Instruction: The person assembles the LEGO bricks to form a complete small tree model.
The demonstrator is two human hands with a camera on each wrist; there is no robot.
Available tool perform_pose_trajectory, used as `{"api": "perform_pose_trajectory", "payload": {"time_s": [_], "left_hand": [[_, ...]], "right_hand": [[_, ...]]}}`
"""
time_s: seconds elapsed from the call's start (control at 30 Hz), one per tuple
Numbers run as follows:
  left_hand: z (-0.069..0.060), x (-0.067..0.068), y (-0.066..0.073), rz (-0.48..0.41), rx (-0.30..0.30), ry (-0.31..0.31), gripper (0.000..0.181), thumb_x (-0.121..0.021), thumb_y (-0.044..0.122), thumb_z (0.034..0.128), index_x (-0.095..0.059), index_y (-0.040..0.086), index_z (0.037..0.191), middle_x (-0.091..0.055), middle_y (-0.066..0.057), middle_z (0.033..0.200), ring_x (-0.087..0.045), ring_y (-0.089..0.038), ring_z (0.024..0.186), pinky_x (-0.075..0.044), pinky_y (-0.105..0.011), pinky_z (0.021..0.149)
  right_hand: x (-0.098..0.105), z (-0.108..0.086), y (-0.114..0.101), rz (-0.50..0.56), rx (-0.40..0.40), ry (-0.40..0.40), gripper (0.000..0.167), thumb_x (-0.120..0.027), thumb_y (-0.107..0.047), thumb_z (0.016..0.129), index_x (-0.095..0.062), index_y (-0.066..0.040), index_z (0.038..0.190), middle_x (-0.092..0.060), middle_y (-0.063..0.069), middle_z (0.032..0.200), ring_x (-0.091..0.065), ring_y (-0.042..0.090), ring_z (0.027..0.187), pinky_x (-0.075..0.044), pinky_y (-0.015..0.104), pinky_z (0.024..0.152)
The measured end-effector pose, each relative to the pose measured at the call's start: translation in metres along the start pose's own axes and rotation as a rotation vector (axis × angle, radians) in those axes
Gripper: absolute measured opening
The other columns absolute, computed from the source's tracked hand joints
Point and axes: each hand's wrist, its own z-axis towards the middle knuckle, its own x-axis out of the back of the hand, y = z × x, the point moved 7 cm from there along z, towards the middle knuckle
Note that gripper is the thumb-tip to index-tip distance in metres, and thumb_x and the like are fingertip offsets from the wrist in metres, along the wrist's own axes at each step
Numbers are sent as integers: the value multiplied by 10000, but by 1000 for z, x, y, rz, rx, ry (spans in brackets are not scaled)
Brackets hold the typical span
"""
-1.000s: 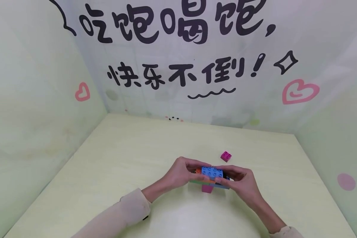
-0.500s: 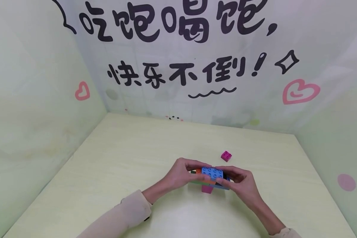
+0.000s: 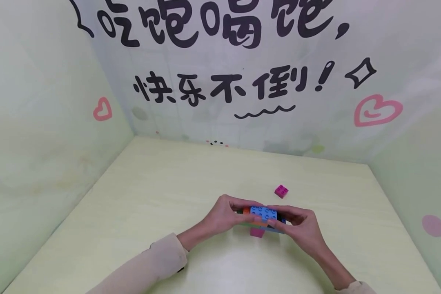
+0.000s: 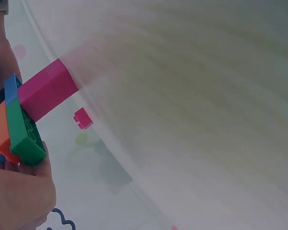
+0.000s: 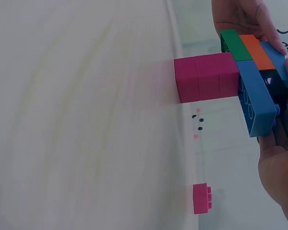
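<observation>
Both hands hold one toy brick build between them. In the head view, my left hand (image 3: 222, 216) grips its left side and my right hand (image 3: 306, 226) its right side. Thumbs lie on the near side of the top blue brick (image 3: 263, 212), fingers on the far side. Under it sit an orange brick (image 5: 257, 51) and a black brick (image 5: 272, 82). Lower come a green brick (image 5: 235, 45) and another blue brick (image 5: 257, 98). A magenta column (image 5: 206, 77) of stacked bricks forms the base and appears to stand on the table. Fingers partly hide the upper layers.
A loose small magenta brick (image 3: 281, 191) lies on the pale table (image 3: 161, 179), beyond the build and slightly right. Printed walls enclose the table at the back (image 3: 191, 122), left (image 3: 51, 122) and right (image 3: 419, 171).
The head view has shifted slightly, so the wall writing sits higher. Both hands and the brick build keep nearly the same place and grip.
</observation>
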Motion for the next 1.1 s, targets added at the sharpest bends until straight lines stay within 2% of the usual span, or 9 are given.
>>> {"api": "perform_pose_trajectory", "payload": {"time_s": [0.2, 0.4, 0.57, 0.63, 0.73, 0.8, 0.87, 0.97, 1.1], "left_hand": [[2, 0, 2, 5, -5, 5, 293, -815, 276, 814, -766, 269, 1102, -729, 86, 1034, -687, -140, 973, -565, -329, 770], [2, 3, 5, 35, -13, 20, 300, -825, 301, 800, -767, 281, 1094, -729, 95, 1024, -693, -140, 938, -570, -329, 741], [2, 3, 5, 54, -19, -5, 290, -818, 306, 806, -768, 284, 1092, -736, 91, 991, -698, -159, 901, -562, -307, 691], [2, 2, 3, 56, -17, -14, 289, -818, 305, 807, -768, 288, 1092, -737, 89, 984, -697, -164, 889, -550, -286, 675], [3, 2, 2, 69, -4, -10, 290, -821, 321, 801, -767, 315, 1086, -732, 104, 994, -690, -148, 894, -546, -286, 690], [3, 2, 2, 80, 0, -1, 292, -824, 329, 796, -767, 329, 1082, -728, 110, 1002, -689, -137, 901, -550, -298, 705], [4, 3, 2, 89, 4, 7, 292, -827, 337, 792, -767, 339, 1078, -726, 116, 1008, -687, -128, 909, -552, -309, 720], [4, 3, 2, 98, 9, 12, 289, -827, 345, 790, -767, 347, 1073, -725, 118, 1004, -682, -129, 900, -537, -293, 697], [3, 3, 1, 108, 17, 19, 281, -824, 359, 789, -768, 361, 1064, -725, 124, 996, -675, -126, 897, -528, -288, 689]], "right_hand": [[0, 1, -2, 2, 9, 5, 338, -767, -39, 845, -705, -34, 1178, -701, 113, 1133, -670, 250, 982, -550, 294, 813], [-1, 4, -7, 6, 30, -33, 336, -749, -30, 860, -695, -45, 1192, -691, 108, 1153, -662, 267, 999, -542, 307, 847], [4, 6, -7, 2, -14, -96, 305, -697, -67, 914, -684, -65, 1219, -682, 104, 1179, -654, 268, 1035, -540, 314, 856], [14, 8, -5, -22, -42, -78, 294, -672, -116, 942, -679, -75, 1233, -679, 97, 1194, -644, 280, 1070, -535, 317, 868], [37, 20, -2, -193, -42, 25, 338, -664, -234, 955, -664, -87, 1258, -675, 90, 1207, -643, 261, 1090, -534, 289, 853], [54, 30, 4, -387, -45, 113, 396, -699, -305, 924, -665, -92, 1257, -679, 94, 1196, -645, 281, 1089, -541, 310, 841], [66, 40, 11, -566, -57, 161, 458, -730, -342, 895, -659, -74, 1259, -676, 128, 1190, -651, 308, 1074, -552, 354, 825], [73, 48, 27, -698, -111, 147, 551, -762, -385, 858, -643, -33, 1265, -661, 183, 1199, -630, 386, 1088, -538, 462, 844], [68, 53, 44, -744, -172, 84, 659, -781, -441, 821, -620, 5, 1279, -643, 212, 1217, -612, 413, 1104, -515, 495, 882]]}}
